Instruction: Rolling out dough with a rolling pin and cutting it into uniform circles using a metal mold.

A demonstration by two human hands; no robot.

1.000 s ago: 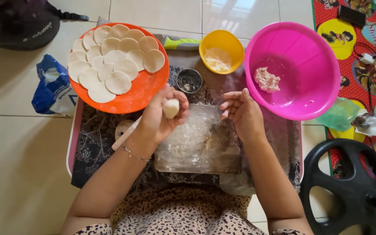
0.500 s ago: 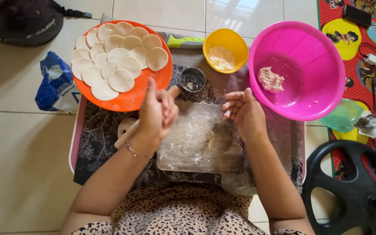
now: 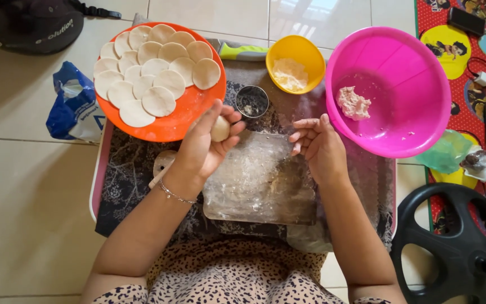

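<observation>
Patterned low table (image 3: 125, 186) on beige tiled floor (image 3: 29, 214).

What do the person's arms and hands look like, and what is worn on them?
Both forearms are bare, with no sleeves or gloves. The left hand has a thin silver chain bracelet at the wrist. The right hand shows no jewellery.

So there's a low tray table (image 3: 101, 174) with a dark patterned top sitting on a tiled floor (image 3: 29, 214). On it: an orange plate (image 3: 189, 115) of dough rounds, a small metal ring cutter (image 3: 252, 102), a yellow bowl (image 3: 296, 63), a big pink bowl (image 3: 417, 95), and a floury plastic sheet (image 3: 260, 180) in the middle. A blue bag (image 3: 71, 104) lies on the floor beside it.
</observation>
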